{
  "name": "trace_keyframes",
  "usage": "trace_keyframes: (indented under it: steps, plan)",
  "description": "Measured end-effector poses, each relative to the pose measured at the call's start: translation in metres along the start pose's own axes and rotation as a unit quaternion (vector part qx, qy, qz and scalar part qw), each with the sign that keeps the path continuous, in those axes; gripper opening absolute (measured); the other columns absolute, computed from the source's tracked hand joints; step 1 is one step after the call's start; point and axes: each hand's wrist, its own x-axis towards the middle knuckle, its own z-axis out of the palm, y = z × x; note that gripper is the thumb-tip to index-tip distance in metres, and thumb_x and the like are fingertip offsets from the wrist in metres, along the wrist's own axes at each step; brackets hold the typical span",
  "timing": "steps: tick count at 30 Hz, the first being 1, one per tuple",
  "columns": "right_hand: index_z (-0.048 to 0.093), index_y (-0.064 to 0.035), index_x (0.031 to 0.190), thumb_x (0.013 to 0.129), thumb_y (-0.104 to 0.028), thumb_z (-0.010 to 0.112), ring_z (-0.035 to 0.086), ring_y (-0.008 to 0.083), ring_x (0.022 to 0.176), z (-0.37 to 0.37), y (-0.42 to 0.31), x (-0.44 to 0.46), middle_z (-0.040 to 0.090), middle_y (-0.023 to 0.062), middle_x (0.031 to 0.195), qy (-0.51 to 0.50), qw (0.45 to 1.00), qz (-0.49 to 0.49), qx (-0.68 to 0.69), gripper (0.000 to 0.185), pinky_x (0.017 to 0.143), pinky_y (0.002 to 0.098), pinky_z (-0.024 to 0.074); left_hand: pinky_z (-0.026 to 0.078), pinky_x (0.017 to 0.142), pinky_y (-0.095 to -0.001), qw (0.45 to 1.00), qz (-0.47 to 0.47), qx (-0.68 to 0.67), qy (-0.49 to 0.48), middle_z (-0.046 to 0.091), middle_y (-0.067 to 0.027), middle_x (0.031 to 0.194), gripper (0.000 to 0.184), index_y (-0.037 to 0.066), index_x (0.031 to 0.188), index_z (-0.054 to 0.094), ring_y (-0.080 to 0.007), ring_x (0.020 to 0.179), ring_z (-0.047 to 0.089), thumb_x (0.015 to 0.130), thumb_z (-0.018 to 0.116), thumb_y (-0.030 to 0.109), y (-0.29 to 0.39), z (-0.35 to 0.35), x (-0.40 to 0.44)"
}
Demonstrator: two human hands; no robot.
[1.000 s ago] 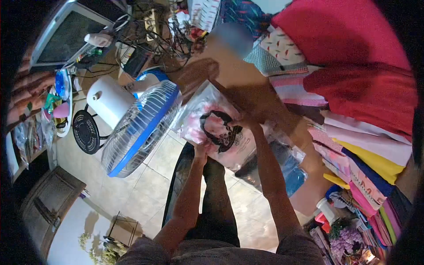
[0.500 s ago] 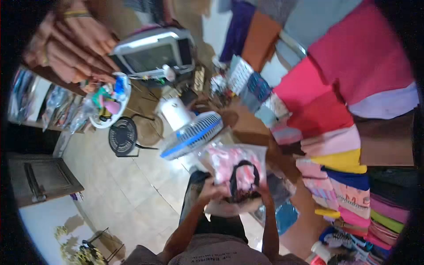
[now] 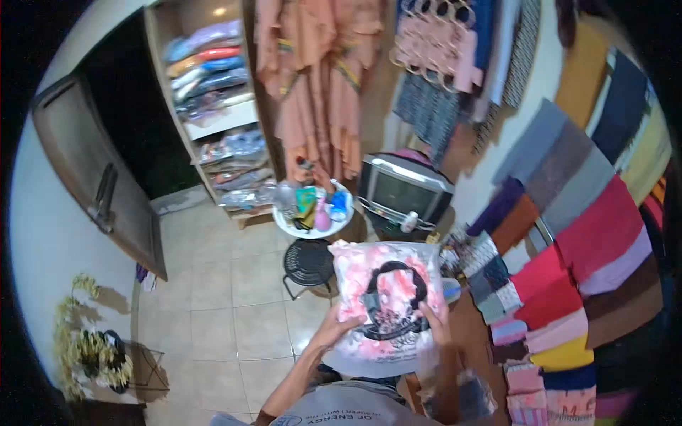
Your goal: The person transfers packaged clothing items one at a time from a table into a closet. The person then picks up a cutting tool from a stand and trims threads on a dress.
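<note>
pink packet (image 3: 392, 302) has turned straighter, hands (image 3: 339, 328) closed on both sides

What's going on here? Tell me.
A person holds up a plastic package with pink-and-white contents and a black ring-shaped print. The left hand grips its left side, the right hand its right. Beyond it stand a black stool and a television; cloths in many colours line the right.

Pkg (image 3: 389, 302): glossy clr plastic; floor tiles (image 3: 213, 323): smooth w/ sheen; door (image 3: 82, 138): wood-look; red cloth (image 3: 558, 304): matt.
</note>
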Motion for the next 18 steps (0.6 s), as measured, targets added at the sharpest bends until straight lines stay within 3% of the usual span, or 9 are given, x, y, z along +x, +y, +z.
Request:
trace_keyframes:
  steps: [3,4,6,7,10,18]
  plan:
    - [0.039,-0.0014,0.137,0.083,-0.022,0.068,0.049,0.0207,0.116,0.103,-0.003,0.038,0.050,0.0118,0.130,-0.123,0.989,-0.066,-0.052,0.064,0.100,0.0353,0.0384,0.047,0.092,-0.0325,0.996,0.047,-0.030,0.066,0.058,-0.0100,0.120,0.061,-0.001,0.132,0.042,-0.0177,0.108,0.057,0.079,0.072,0.007,0.047,-0.074,-0.024]
    - [0.040,-0.0015,0.137,0.083,-0.023,0.068,0.050,0.0213,0.115,0.126,0.017,0.059,0.051,0.0122,0.128,-0.142,0.976,-0.131,-0.100,0.064,0.099,0.0355,0.0386,0.048,0.091,-0.0323,0.991,0.074,-0.044,0.098,0.058,-0.0100,0.119,0.060,-0.001,0.131,0.043,-0.0173,0.106,0.058,0.079,0.071,0.007,0.062,-0.095,-0.034]
    - [0.040,-0.0011,0.136,0.084,-0.024,0.068,0.051,0.0212,0.113,0.190,-0.025,0.065,0.053,0.0118,0.126,-0.212,0.967,-0.109,-0.094,0.063,0.097,0.0343,0.0394,0.049,0.089,-0.0315,0.982,0.111,-0.033,0.151,0.060,-0.0097,0.116,0.056,-0.001,0.128,0.045,-0.0165,0.102,0.060,0.079,0.071,0.006,0.099,-0.127,-0.046]
    - [0.045,0.0011,0.133,0.085,-0.017,0.064,0.050,0.0163,0.112,0.212,-0.019,0.079,0.054,0.0088,0.125,-0.230,0.958,-0.126,-0.118,0.054,0.099,0.0307,0.0371,0.050,0.087,-0.0310,0.976,0.131,-0.031,0.173,0.061,-0.0096,0.114,0.054,-0.002,0.126,0.047,-0.0162,0.099,0.061,0.079,0.071,0.005,0.114,-0.145,-0.052]
    - [0.044,0.0014,0.134,0.086,-0.019,0.064,0.048,0.0164,0.115,0.300,-0.035,0.093,0.053,0.0086,0.127,-0.298,0.951,-0.081,-0.015,0.056,0.101,0.0292,0.0345,0.051,0.081,-0.0288,0.952,0.187,-0.016,0.241,0.065,-0.0085,0.104,0.041,-0.002,0.117,0.054,-0.0152,0.090,0.063,0.080,0.070,0.007,0.168,-0.190,-0.068]
    - [0.043,0.0021,0.135,0.087,-0.016,0.060,0.051,0.0159,0.114,0.488,-0.070,0.171,0.055,0.0088,0.126,-0.381,0.921,-0.072,0.043,0.054,0.100,0.0271,0.0360,0.051,0.079,-0.0281,0.919,0.269,0.048,0.286,0.065,-0.0106,0.104,0.043,-0.005,0.116,0.053,-0.0144,0.088,0.063,0.080,0.069,0.012,0.315,-0.308,-0.048]
